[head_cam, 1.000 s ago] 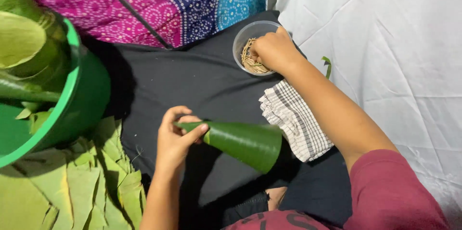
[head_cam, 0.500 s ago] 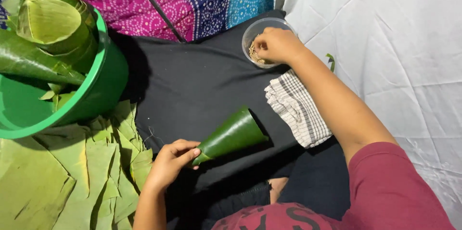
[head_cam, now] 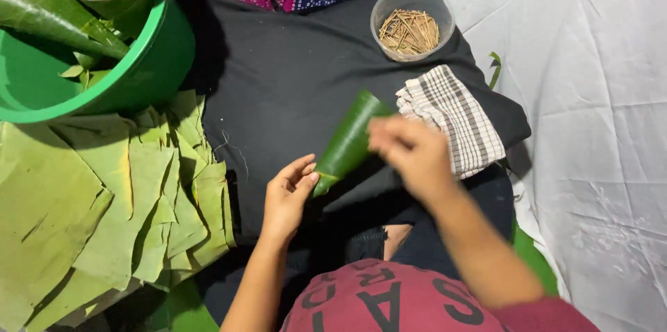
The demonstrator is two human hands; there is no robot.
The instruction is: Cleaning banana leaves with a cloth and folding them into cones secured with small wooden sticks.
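The left hand [head_cam: 288,196] pinches the narrow tip of a rolled green leaf cone [head_cam: 347,141] lying over the black cloth [head_cam: 278,82]. The right hand [head_cam: 410,151], blurred, hovers at the cone, fingers seemingly pinched together. Beyond sits a clear tub of sticks [head_cam: 411,22].

The right hand [head_cam: 413,155] is smeared by motion blur, so its fingers and whatever they may pinch cannot be made out, and it hides part of the leaf cone [head_cam: 347,141] and the near corner of the checked cloth [head_cam: 451,120]. The green tub [head_cam: 149,71] at far left is cut off by the top and left edges, as are the rolled leaves inside it. The stack of flat leaves [head_cam: 90,200] runs off the left and near edges, and the sticks in the clear round container [head_cam: 413,0] are too fine to tell apart.
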